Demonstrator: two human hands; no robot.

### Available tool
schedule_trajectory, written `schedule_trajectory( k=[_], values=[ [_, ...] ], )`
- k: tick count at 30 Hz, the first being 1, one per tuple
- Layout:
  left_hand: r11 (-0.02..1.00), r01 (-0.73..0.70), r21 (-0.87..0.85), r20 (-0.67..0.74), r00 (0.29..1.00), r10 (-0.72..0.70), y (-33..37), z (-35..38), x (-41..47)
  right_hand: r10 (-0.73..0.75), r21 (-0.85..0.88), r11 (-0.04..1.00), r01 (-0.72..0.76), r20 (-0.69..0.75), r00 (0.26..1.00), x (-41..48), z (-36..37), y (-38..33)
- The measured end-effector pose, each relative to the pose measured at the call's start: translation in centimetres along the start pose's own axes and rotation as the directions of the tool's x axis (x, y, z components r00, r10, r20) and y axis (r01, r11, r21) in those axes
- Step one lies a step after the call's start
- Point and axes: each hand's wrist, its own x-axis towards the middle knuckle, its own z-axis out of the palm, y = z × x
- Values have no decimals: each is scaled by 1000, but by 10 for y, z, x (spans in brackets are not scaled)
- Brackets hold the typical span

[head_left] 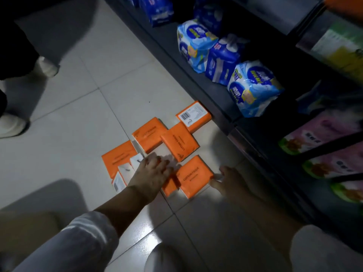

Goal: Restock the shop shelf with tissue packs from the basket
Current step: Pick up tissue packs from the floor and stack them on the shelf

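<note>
Several orange tissue packs (150,134) lie scattered on the white tiled floor (78,114), just beside the foot of a dark shop shelf (196,75). One of them lies barcode-up (193,116) against the shelf base. The left hand (152,171) reaches over the middle of the cluster with its fingers spread apart and curled round nothing, covering part of the packs beneath it. The right hand (225,180) touches the right edge of the nearest pack (193,176), which lies flat on the floor and partly over another. The hand is in shadow, so I cannot tell whether it grips the pack. Blue-and-white wrapped packs (253,89) stand on the lowest shelf, and pink packs (324,134) lie further right. Another person's white shoes (11,124) stand at the left.
</note>
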Motion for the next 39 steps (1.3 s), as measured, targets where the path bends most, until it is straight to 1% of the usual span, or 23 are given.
schedule_trajectory(
  k=[1, 3, 5, 8, 10, 12, 15, 18, 20, 23, 25, 26, 27, 29, 30, 32, 33, 34, 37, 39],
  values=[
    [1000, 8, 14, -17, 1000, -7, 1, 4, 2, 13, 47, 999, -14, 18, 1000, 9, 6, 2],
    [1000, -8, 25, 10, 1000, 8, 0, 10, 5, 34, 129, 991, -41, 55, 998, 24, 18, 6],
    [998, -29, 47, -61, 998, 32, -2, 21, 10, 41, 190, 980, -57, 88, 995, 35, 28, 8],
    [999, -48, 5, -188, 981, 48, -3, 26, 11, 39, 325, 943, -79, 127, 991, 41, 37, 8],
    [998, -63, -32, -182, 982, 56, -3, 29, 9, 51, 409, 905, -114, 161, 986, 40, 40, 7],
    [998, -55, -33, -151, 987, 50, -4, 30, 7, 59, 448, 882, -143, 196, 979, 38, 41, 7],
    [995, -59, -79, -151, 987, 46, -1, 28, 2, 45, 471, 870, -144, 215, 976, 26, 31, -1],
    [991, -77, -109, -235, 971, 50, 1, 15, -7, 12, 481, 871, -97, 177, 984, 7, 9, -10],
    [991, -83, -104, -333, 942, 44, -2, -2, -15, 25, 538, 835, -114, 171, 985, -9, -10, -12],
    [990, -88, -106, -450, 892, 31, -7, -36, -28, 43, 688, 713, -134, 148, 988, -37, -38, -12],
    [988, -89, -123, -503, 864, 15, -6, -60, -38, 76, 775, 615, -142, 120, 990, -58, -57, -15],
    [988, -80, -131, -533, 846, -2, -4, -73, -43, 102, 826, 541, -156, 120, 988, -69, -66, -16],
    [990, -63, -129, -568, 823, -22, -2, -87, -49, 125, 881, 439, -177, 136, 983, -80, -77, -18],
    [993, -33, -110, -635, 771, -45, 5, -116, -62, 145, 958, 202, -204, 176, 974, -103, -96, -22],
    [995, -31, -98, -662, 749, -42, 10, -130, -69, 141, 975, 104, -197, 181, 973, -115, -105, -24],
    [997, -38, -68, -713, 701, -22, 19, -158, -85, 106, 986, -31, -164, 166, 980, -144, -122, -31],
    [998, -43, -53, -740, 672, -10, 23, -171, -92, 77, 986, -73, -149, 154, 985, -159, -128, -35],
    [998, -48, -37, -767, 642, 2, 26, -184, -100, 49, 986, -92, -137, 142, 989, -175, -135, -37],
    [998, -55, 8, -832, 553, 37, 36, -218, -119, 28, 988, -105, -112, 115, 993, -218, -156, -39],
    [997, -73, 33, -866, 495, 65, 47, -239, -130, -5, 984, -121, -127, 127, 992, -245, -170, -38]
  ],
)
